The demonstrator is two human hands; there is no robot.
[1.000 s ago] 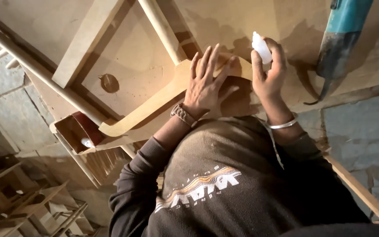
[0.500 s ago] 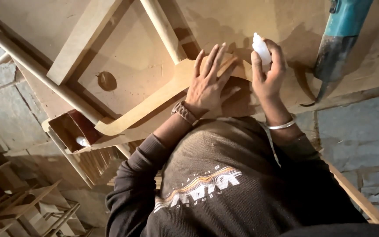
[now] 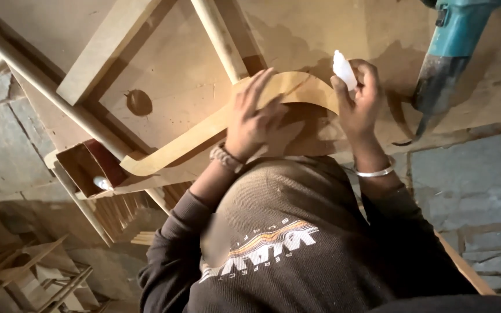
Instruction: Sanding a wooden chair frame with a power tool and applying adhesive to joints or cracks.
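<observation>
My left hand (image 3: 256, 119), with a bead bracelet at the wrist, lies flat with fingers spread on a curved, light-coloured wooden piece (image 3: 181, 145). That piece rests on a plywood board (image 3: 169, 81). My right hand (image 3: 360, 107), wearing a metal bangle, grips a small white bottle (image 3: 343, 69) with its tip pointing away from me, just beside the far end of the curved piece. My brown sweater fills the lower part of the view.
A blue power tool (image 3: 447, 52) rests at the upper right, close to my right hand. A round dowel (image 3: 218, 37) and a flat plank (image 3: 108, 52) lie on the board. A small open box (image 3: 85, 165) sits at the left. Wooden offcuts (image 3: 24, 272) lie at the lower left.
My left hand has slid a little along the curved piece. The right hand holds the bottle in the same spot. The view has shifted slightly.
</observation>
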